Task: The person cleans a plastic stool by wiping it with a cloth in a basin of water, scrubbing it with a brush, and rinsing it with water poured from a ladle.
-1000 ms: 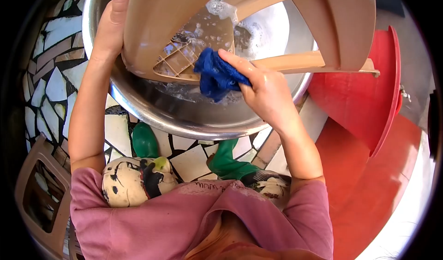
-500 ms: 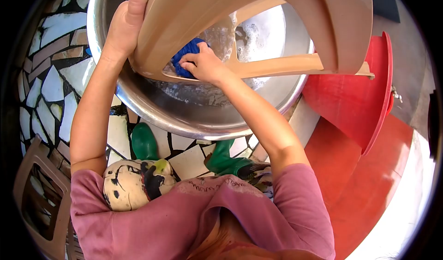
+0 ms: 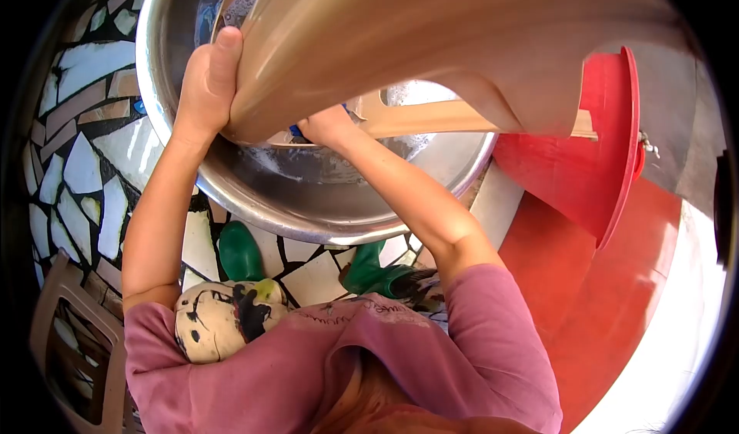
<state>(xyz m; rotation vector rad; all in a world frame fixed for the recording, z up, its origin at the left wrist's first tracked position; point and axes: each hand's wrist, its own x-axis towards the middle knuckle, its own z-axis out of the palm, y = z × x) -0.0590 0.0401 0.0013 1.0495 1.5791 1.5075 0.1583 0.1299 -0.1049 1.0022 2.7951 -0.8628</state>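
A tan plastic chair (image 3: 400, 41) is tilted over a large metal basin (image 3: 262, 222) with soapy water (image 3: 269, 164) in it. At the chair's left edge, my left hand (image 3: 206, 87) is closed around the plastic, thumb on top. My right hand (image 3: 327, 128) reaches under the chair, into an opening of its frame. A bit of a blue scrubbing cloth (image 3: 295, 131) shows at its fingers, which are mostly hidden behind the chair.
To the right a red plastic tub (image 3: 570, 164) lies on its side beside red flooring (image 3: 585, 280). Green boots (image 3: 240, 251) stand on mosaic tile (image 3: 85, 153) below the basin. Another brown chair (image 3: 115, 357) is at lower left.
The chair has tipped and now covers more of the basin. My left hand has shifted down with it. My right hand has moved slightly left and down, and the blue cloth is now mostly hidden.
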